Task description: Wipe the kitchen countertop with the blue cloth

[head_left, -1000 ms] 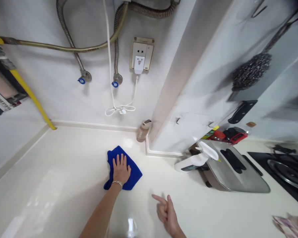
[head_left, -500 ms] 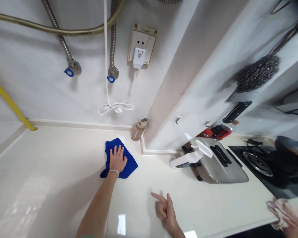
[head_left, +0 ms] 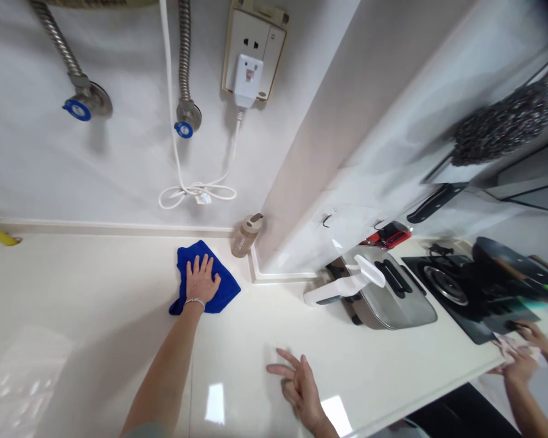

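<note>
My left hand (head_left: 201,283) lies flat with spread fingers on a blue cloth (head_left: 226,292), pressing it against the white countertop (head_left: 237,371). A bracelet circles that wrist. Just beyond the cloth, a beige bottle (head_left: 245,238) stands in the corner by the wall. Lower in view, my right hand (head_left: 301,389) hovers over or rests lightly on the counter; I cannot tell which. Its thumb and two fingers stretch out while the others curl in, with nothing held.
A white spray bottle (head_left: 335,291) leans by a lidded electric pan (head_left: 399,307). Farther right is a black stove (head_left: 472,304), where another person's hands (head_left: 520,365) hold a pale cloth (head_left: 506,345). A plugged-in white cord (head_left: 231,158) hangs on the wall. A knife (head_left: 436,204) hangs at right.
The view has shifted, so things sit farther left. My left hand stays flat on the blue cloth. A second finger of my right hand has stretched out. Both of the other person's hands now show.
</note>
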`<state>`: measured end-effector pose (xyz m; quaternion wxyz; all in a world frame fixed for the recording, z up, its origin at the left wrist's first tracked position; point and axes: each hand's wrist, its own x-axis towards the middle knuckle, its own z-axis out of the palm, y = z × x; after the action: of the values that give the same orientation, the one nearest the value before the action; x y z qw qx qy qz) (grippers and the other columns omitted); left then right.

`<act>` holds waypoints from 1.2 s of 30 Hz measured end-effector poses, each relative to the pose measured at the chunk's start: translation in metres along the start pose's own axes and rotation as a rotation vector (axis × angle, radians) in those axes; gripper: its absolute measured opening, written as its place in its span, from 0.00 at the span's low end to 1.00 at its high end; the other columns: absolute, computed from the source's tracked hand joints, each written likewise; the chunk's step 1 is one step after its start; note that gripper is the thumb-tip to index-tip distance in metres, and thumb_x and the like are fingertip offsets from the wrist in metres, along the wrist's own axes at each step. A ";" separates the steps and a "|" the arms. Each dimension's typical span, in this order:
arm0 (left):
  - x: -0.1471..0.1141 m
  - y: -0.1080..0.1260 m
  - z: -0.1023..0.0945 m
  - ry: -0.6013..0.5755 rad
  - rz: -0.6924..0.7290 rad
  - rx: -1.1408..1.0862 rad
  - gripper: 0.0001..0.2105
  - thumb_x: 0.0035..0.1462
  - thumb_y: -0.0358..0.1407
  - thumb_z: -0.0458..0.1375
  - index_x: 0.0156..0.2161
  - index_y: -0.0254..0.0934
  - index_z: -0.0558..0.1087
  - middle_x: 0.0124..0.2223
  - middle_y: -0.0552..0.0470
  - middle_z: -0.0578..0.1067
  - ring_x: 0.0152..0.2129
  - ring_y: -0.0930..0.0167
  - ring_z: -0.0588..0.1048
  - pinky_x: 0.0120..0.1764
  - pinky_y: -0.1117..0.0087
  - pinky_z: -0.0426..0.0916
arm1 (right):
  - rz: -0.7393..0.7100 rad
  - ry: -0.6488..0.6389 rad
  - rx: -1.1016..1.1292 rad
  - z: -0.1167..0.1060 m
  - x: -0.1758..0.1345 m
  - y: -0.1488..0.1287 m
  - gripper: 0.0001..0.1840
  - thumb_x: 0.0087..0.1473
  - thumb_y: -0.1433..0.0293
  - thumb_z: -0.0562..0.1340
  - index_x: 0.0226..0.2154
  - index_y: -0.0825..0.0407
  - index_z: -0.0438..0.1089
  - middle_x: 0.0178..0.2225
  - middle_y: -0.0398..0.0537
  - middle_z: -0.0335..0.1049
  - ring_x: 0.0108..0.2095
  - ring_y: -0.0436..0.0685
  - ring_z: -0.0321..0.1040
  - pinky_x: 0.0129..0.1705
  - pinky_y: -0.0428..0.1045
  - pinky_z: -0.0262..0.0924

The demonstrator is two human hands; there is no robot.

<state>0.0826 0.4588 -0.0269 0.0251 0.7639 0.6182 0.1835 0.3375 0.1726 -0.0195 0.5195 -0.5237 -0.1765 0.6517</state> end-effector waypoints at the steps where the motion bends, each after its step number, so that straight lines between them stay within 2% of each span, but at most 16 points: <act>1: 0.003 -0.001 0.001 -0.002 0.000 0.001 0.28 0.61 0.41 0.46 0.65 0.31 0.61 0.69 0.46 0.57 0.67 0.54 0.48 0.67 0.46 0.35 | 0.007 0.003 0.007 0.000 0.000 0.000 0.40 0.55 0.37 0.54 0.53 0.53 0.66 0.42 0.63 0.75 0.14 0.40 0.34 0.18 0.45 0.26; 15: 0.039 -0.013 0.006 0.019 0.002 0.022 0.28 0.61 0.41 0.46 0.64 0.33 0.62 0.68 0.47 0.59 0.66 0.54 0.50 0.66 0.45 0.38 | 0.020 -0.001 0.050 -0.001 0.002 -0.004 0.39 0.57 0.37 0.53 0.51 0.53 0.68 0.45 0.63 0.74 0.13 0.39 0.35 0.17 0.45 0.24; 25: 0.042 -0.018 0.006 0.024 0.023 0.072 0.28 0.62 0.41 0.45 0.65 0.33 0.62 0.68 0.46 0.58 0.66 0.52 0.51 0.66 0.44 0.40 | 0.028 -0.042 0.038 -0.014 0.010 0.007 0.41 0.53 0.35 0.55 0.49 0.53 0.69 0.45 0.63 0.74 0.13 0.39 0.37 0.16 0.45 0.24; 30: 0.028 -0.018 -0.001 0.008 0.069 0.088 0.28 0.61 0.40 0.46 0.65 0.36 0.62 0.67 0.46 0.59 0.65 0.53 0.53 0.65 0.44 0.43 | 0.029 -0.046 0.035 -0.013 0.012 0.008 0.41 0.51 0.34 0.57 0.47 0.53 0.70 0.44 0.62 0.74 0.13 0.40 0.38 0.16 0.44 0.26; 36: -0.023 -0.006 -0.018 -0.009 0.151 0.101 0.27 0.62 0.39 0.47 0.65 0.37 0.61 0.68 0.49 0.58 0.65 0.55 0.53 0.66 0.46 0.43 | -0.011 -0.053 -0.022 -0.009 0.012 0.010 0.40 0.52 0.36 0.57 0.46 0.54 0.70 0.41 0.61 0.75 0.14 0.40 0.40 0.17 0.45 0.27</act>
<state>0.0676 0.4353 -0.0172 -0.0248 0.8093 0.5674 0.1500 0.3412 0.1766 -0.0366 0.5126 -0.5106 -0.2003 0.6606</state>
